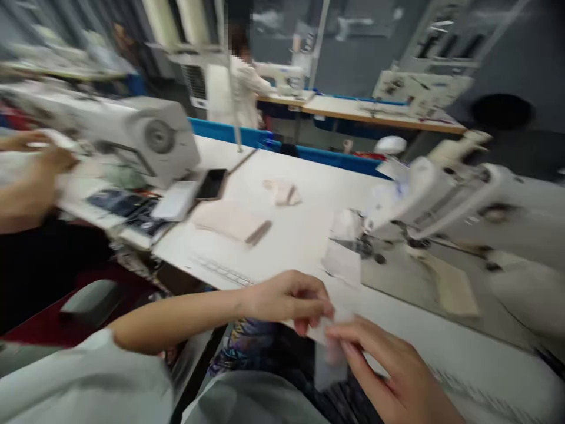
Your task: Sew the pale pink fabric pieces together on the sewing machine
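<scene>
I have one thin, whitish piece [330,368] in front of me, held above the lap at the near edge of the table [309,227]. My left hand [286,299] pinches its upper end, fingertips nearly closed; my right hand [391,365] has thumb and fingers closed on it just beside, with almost no gap. As for progress, the piece is in hand and away from the needle area; blur hides any stitching or fold, so I can't tell how much is finished or left. Outward on the tabletop I count one folded pale-pink cloth [232,221], one smaller crumpled pink piece [282,192] beyond it, and one white scrap [342,263] beside the right-hand sewing machine [430,194]. One cream piece [452,285] rests on that machine's bed. To the left I see one dark phone [212,184] next to one pale flat object [175,201], then a second sewing machine [150,138] with one co-worker's hands [42,162] near it. Farther back, one seated person [247,88] is at another machine [282,76].
</scene>
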Available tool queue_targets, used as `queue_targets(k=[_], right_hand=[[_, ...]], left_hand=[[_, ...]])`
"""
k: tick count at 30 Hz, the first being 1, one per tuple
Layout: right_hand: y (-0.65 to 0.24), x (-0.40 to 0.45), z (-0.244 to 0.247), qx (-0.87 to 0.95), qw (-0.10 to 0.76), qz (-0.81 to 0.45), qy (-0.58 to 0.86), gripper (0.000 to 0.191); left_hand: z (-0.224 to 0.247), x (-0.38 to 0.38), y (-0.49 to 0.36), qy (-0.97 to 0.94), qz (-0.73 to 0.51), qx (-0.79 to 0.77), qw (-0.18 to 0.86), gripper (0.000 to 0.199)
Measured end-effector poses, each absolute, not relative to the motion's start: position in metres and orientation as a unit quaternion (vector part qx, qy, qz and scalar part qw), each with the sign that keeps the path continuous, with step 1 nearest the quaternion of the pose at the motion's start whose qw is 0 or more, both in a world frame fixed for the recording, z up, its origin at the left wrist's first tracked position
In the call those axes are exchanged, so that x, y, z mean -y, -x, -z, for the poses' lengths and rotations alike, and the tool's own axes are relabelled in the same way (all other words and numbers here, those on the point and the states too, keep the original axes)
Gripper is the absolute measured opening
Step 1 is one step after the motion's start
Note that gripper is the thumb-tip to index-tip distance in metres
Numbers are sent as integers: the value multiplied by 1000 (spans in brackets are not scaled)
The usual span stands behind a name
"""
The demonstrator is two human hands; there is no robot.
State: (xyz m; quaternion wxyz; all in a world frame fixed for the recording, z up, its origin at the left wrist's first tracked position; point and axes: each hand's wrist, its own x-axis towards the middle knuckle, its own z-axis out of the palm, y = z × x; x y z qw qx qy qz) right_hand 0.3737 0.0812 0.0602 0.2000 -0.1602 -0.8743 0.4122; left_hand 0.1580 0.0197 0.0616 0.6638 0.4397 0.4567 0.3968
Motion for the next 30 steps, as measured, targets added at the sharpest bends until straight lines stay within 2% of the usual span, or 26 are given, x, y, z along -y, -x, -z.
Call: queue_targets(k=[3,6,11,16,21,26,30], right_hand=[[-367,-88,-71,849,196,-441,213,23],[-368,-100,-69,788,185,-522,268,22],[-371,-127,-59,696,161,-639,284,31],[-367,-158,-56,673,144,-668,283,30],[-370,-174,-51,655,146,-683,288,29],[-375,-180,-47,642,134,-693,300,37],[-376,-182,-44,632,119,-701,307,46]], left_hand=[[-78,-47,-149,-505,-340,-524,596,37],[-83,-82,-150,-551,-299,-551,551,27],[-80,-125,-157,-579,-267,-583,504,11],[-71,-151,-159,-579,-241,-612,482,12],[-64,-163,-159,-621,-236,-639,388,14],[-60,-166,-160,-662,-178,-671,283,18],[-57,-169,-161,-675,-151,-679,248,18]])
